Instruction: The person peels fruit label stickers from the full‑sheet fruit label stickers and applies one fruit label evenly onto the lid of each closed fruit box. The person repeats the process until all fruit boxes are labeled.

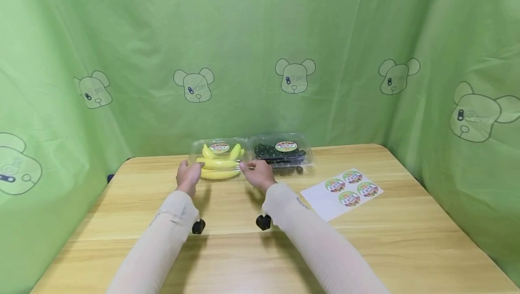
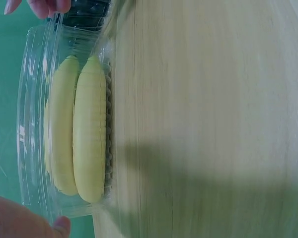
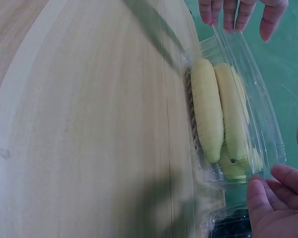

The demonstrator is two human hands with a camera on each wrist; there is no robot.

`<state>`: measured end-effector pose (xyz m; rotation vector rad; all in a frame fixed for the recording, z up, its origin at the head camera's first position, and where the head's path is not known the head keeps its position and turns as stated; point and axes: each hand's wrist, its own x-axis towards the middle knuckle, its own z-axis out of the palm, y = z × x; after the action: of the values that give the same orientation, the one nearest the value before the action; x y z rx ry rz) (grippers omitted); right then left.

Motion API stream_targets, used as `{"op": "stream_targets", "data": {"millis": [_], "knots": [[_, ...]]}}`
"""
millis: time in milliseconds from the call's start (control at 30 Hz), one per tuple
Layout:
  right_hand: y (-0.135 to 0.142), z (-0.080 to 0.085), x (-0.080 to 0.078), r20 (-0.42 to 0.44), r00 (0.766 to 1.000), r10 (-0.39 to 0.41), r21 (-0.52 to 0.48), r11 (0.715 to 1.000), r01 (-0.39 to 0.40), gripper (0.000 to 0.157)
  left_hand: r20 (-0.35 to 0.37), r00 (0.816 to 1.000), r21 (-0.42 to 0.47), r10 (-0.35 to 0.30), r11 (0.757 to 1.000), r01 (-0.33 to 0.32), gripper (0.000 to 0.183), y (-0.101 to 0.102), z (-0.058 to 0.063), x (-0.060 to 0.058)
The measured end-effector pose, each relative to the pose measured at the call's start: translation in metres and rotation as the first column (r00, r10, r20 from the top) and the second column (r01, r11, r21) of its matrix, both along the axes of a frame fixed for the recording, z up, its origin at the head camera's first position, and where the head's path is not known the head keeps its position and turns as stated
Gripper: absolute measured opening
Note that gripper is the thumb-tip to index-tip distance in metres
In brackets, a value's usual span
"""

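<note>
A clear plastic clamshell box (image 1: 192, 149) of yellow bananas (image 2: 90, 134) stands at the far edge of the table, with a round fruit sticker (image 1: 220, 148) on its lid. My left hand (image 1: 188, 177) grips its left front corner, thumb along the rim. At the right front corner my right hand (image 1: 257, 174) pinches the rim between thumb and fingers. In the right wrist view, the left fingertips (image 3: 230, 22) touch the top edge of the box. Parts of both hands lie outside the wrist views.
Right beside it stands a second clear box (image 1: 306, 140) of dark grapes (image 1: 266, 151), also with a round sticker (image 1: 286, 146). A white sheet (image 1: 318, 199) with several round stickers (image 1: 349, 198) lies on the wooden table (image 1: 231, 258). Green curtains (image 1: 243, 23) surround the table.
</note>
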<state>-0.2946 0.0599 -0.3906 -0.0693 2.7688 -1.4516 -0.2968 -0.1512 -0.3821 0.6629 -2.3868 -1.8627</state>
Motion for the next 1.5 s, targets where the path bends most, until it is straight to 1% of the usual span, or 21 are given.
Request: {"op": "stream_targets", "data": {"millis": [200,333,500,667,867,1033,1167,1333,1400,1500], "knots": [[0.0,-0.004,0.0,0.005,1.0,-0.001,0.004,1.0,0.001,0.043,0.007,1.0,-0.017,-0.005,1.0,0.005,0.079,0.001,0.002,0.0],[-0.001,-0.009,-0.001,-0.006,1.0,-0.003,0.047,0.999,0.003,0.044,0.013,1.0,-0.016,-0.019,1.0,0.019,0.079,0.001,0.001,0.002],[-0.002,-0.012,0.0,-0.028,1.0,0.001,0.084,0.996,0.001,0.041,0.024,0.999,-0.011,-0.024,1.0,0.024,0.081,0.003,0.0,0.003],[-0.003,-0.012,-0.001,-0.039,0.999,0.001,0.071,0.997,0.001,0.038,0.02,0.999,-0.006,-0.028,1.0,0.028,0.082,0.004,-0.001,0.003],[-0.003,-0.009,-0.001,-0.039,0.999,0.012,0.065,0.998,-0.009,0.04,0.016,1.0,-0.009,-0.022,1.0,0.023,0.081,0.001,-0.001,0.0],[-0.003,-0.006,0.001,-0.015,1.0,0.006,0.027,1.0,-0.006,0.042,0.014,1.0,-0.013,-0.011,1.0,0.012,0.08,-0.001,-0.001,0.0],[0.0,-0.003,0.001,-0.017,1.0,0.006,-0.026,1.0,-0.007,0.039,0.012,1.0,-0.042,0.005,0.999,-0.004,0.078,-0.002,0.0,0.003],[0.009,0.003,0.001,-0.081,0.997,0.013,-0.058,0.998,-0.017,0.03,-0.012,1.0,-0.094,0.01,0.995,-0.011,0.072,-0.004,0.006,0.007],[0.016,0.006,0.001,-0.115,0.993,0.021,-0.046,0.999,-0.027,0.027,-0.035,0.999,-0.128,-0.001,0.992,-0.003,0.068,-0.004,0.009,0.009],[0.029,0.013,0.003,-0.149,0.988,0.038,-0.019,0.999,-0.042,0.023,-0.067,0.997,-0.201,-0.037,0.979,0.023,0.064,-0.004,0.015,0.011]]}}
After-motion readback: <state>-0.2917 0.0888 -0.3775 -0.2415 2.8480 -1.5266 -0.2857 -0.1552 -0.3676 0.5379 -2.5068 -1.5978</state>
